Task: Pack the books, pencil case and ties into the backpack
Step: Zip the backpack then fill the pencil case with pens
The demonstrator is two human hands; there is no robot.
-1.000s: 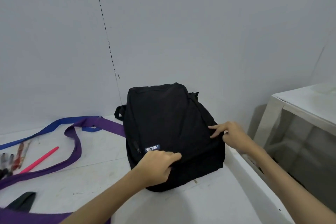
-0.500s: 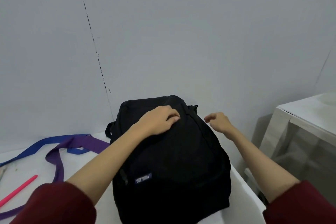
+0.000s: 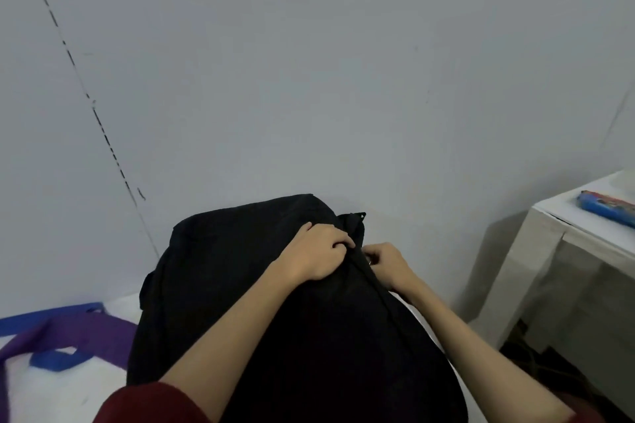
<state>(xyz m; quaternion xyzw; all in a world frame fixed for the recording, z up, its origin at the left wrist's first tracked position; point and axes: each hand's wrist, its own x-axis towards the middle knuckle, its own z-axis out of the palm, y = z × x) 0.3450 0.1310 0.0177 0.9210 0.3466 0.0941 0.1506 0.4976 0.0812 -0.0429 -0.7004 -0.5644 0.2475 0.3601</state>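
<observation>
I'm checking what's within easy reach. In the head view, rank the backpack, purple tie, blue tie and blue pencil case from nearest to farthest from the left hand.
1. Backpack, gripped by the left hand.
2. Purple tie, left.
3. Blue tie left and blue pencil case right: too close to call.

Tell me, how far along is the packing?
Early, it seems. Nothing visibly packed: the purple tie and blue tie lie on the table, the pencil case on the side stand. Left hand and right hand work at the backpack's top. Books unseen.
</observation>
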